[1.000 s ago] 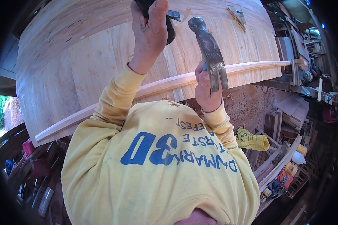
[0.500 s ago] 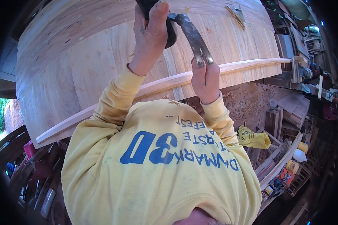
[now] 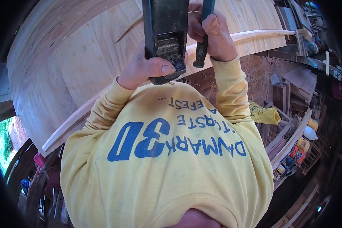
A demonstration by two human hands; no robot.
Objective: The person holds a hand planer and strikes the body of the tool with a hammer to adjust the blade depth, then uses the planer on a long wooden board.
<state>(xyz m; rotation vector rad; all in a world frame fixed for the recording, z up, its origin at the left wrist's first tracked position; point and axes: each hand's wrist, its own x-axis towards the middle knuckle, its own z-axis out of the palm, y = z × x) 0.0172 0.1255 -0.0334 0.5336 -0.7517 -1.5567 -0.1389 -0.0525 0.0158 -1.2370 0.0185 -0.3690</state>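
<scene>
My left hand (image 3: 144, 68) grips a black hand plane (image 3: 164, 21), its thumb across the rear end below the mouth. Beside it, my right hand (image 3: 216, 38) is closed on an upright hammer (image 3: 201, 53); its handle shows, while the head is beyond the top of the frame. Beneath both tools lies a broad pale wooden panel (image 3: 64, 49), with a long narrow wooden strip (image 3: 250, 35) running along its near edge, partly hidden by the plane and hands.
Stacked offcuts (image 3: 296, 81) sit at the right below the panel, near a yellow sack (image 3: 266, 114) and assorted bottles and packages (image 3: 304, 144). Machinery and boards (image 3: 307, 45) crowd the far right edge. A bright opening with greenery (image 3: 4, 140) shows at the left.
The plane has come down and toward me in my left hand, now upright in view. My right hand has risen, turning the hammer so its handle faces me and its head has left view.
</scene>
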